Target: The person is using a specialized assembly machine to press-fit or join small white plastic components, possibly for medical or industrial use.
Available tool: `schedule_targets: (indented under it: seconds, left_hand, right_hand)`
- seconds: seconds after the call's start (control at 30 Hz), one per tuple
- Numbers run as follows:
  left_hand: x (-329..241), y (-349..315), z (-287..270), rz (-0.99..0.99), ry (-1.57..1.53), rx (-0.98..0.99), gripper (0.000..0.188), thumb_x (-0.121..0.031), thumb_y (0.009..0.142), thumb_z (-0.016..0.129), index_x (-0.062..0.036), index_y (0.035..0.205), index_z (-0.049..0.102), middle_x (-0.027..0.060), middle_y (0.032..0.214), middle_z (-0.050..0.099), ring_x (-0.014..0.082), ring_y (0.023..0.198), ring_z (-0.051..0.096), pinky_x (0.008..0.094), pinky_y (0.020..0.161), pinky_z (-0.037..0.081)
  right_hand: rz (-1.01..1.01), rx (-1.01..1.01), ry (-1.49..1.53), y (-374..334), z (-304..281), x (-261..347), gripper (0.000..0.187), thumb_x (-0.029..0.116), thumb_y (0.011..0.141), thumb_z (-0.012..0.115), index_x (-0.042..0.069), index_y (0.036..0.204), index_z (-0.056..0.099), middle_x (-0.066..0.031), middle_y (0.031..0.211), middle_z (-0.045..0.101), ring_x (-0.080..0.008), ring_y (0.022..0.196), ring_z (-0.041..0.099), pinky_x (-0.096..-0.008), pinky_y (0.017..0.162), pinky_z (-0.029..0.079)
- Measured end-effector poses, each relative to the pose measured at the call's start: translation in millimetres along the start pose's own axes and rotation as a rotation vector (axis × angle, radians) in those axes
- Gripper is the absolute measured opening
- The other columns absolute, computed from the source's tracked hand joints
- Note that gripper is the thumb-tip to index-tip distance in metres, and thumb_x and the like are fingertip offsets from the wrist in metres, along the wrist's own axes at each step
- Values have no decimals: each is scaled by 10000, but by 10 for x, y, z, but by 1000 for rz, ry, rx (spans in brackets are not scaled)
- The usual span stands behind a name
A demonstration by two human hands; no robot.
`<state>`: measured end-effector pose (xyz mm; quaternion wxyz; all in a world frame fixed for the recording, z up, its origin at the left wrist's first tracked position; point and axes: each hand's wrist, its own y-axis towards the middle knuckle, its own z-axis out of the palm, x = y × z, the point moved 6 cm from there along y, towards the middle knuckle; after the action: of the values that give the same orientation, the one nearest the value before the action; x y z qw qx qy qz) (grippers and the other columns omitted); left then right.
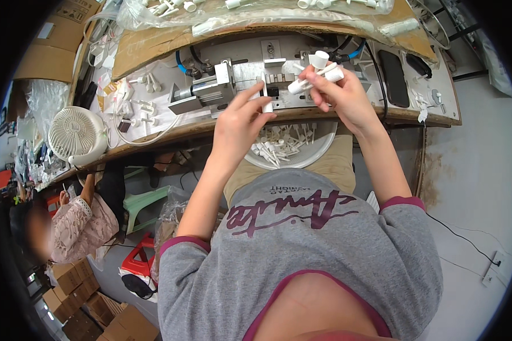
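Note:
My left hand (240, 126) is closed in a pinch on a slim white capped stick (265, 98), held upright at the front of a metal fixture (247, 75). To the right, the fingers of my right hand (350, 98) are wrapped round several white capped sticks (301, 86), their round ribbed caps pointing different ways. Below my hands, a pale basin (327, 149) rests on my lap with many loose white sticks (284, 142) in it. The stick's lower end is partly hidden by my left fingers.
A metal cylinder (207, 92) with blue-ended hoses lies left of the fixture. A white fan (77, 133) and loose white parts (148, 82) are farther left. A black phone (393, 78) lies right. Cardboard with bagged parts (290, 23) spans the back. A seated person (79, 227) is at left.

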<state>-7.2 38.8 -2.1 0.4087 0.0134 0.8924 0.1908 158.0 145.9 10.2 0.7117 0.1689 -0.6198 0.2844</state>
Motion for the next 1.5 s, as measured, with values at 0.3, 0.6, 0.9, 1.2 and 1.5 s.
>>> schedule_targets:
  seconds: [0.3,0.6,0.9,1.2,1.5]
  left_hand:
    - [-32,126,209,249,529,3,248,-214,717,792,-136,945,733,-10,1163,696,213,564,637,297,561,521]
    - [-340,123,-18,234,-95,-73,362,-73,704,821,-51,1045,702,77,1062,697,166,785,679,287,660,566]
    - [-423,-20,-126,161,-160,-43,340,-28,703,814,-34,1029,719,63,923,654,148,767,661,272,664,570]
    - [-73,17,201,210,553,-27,258,-198,723,789,-111,960,737,7,1128,708,212,693,686,292,625,540]
    - [-27,113,191,163,488,2,279,-208,719,803,-116,976,744,14,1079,723,199,686,696,290,620,548]
  right_hand:
    - [50,-61,164,-73,25,-41,238,259,982,589,25,968,632,32,718,554,-14,509,362,-194,473,249]
    - [141,29,220,-81,94,-145,218,238,928,680,25,920,631,10,742,601,5,452,341,-197,419,220]
    - [-12,-69,278,-42,9,-57,185,184,957,627,19,1040,635,-22,824,625,-31,581,478,-190,517,356]
    - [-368,-230,-210,-191,35,132,137,45,925,615,13,1055,586,-68,963,692,-74,723,612,-222,649,488]
    - [-872,-216,-864,-316,171,188,212,-66,768,669,8,957,607,-131,1050,696,-248,903,696,-309,756,565]
